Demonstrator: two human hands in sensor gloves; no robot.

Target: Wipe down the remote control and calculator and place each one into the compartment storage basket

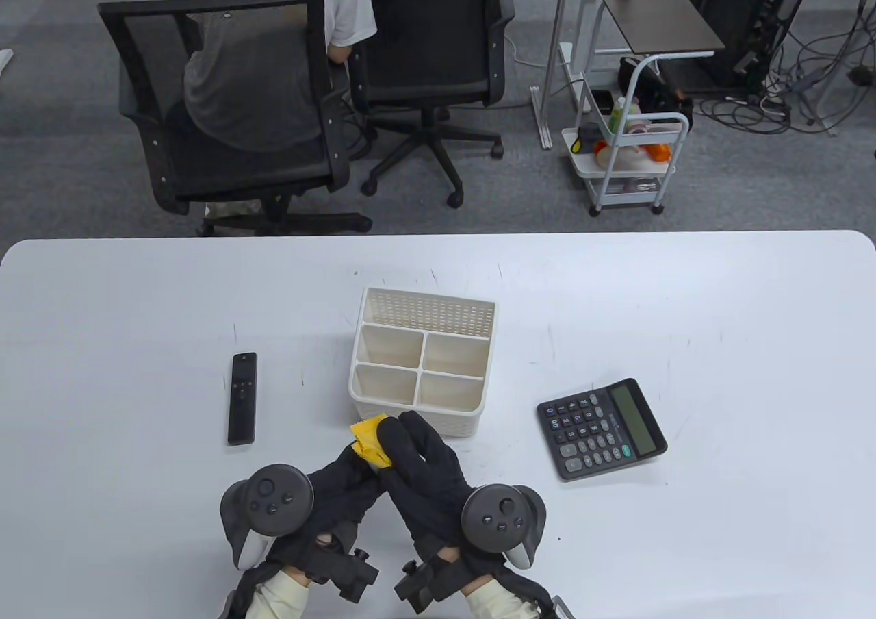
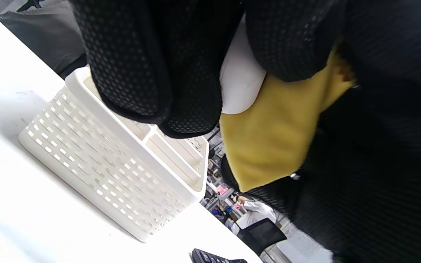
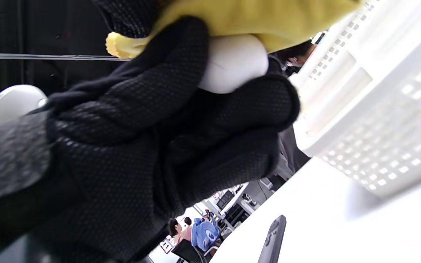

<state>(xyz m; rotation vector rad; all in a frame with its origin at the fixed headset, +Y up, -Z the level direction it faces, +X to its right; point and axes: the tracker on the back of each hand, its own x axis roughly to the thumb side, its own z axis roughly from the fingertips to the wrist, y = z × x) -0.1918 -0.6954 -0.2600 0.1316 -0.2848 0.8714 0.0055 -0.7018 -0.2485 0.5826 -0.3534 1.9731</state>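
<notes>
Both gloved hands meet at the table's front middle, just before the white compartment basket. They hold a yellow cloth between them: my right hand lies over it, my left hand grips it from below. The left wrist view shows the cloth under my curled fingers, with a white rounded thing that I cannot identify. A black remote control lies flat left of the basket. The dark calculator lies to its right. Neither hand touches them.
The basket has four empty front compartments and a long one at the back. Beyond the table's far edge stand two office chairs, one with a seated person, and a white trolley.
</notes>
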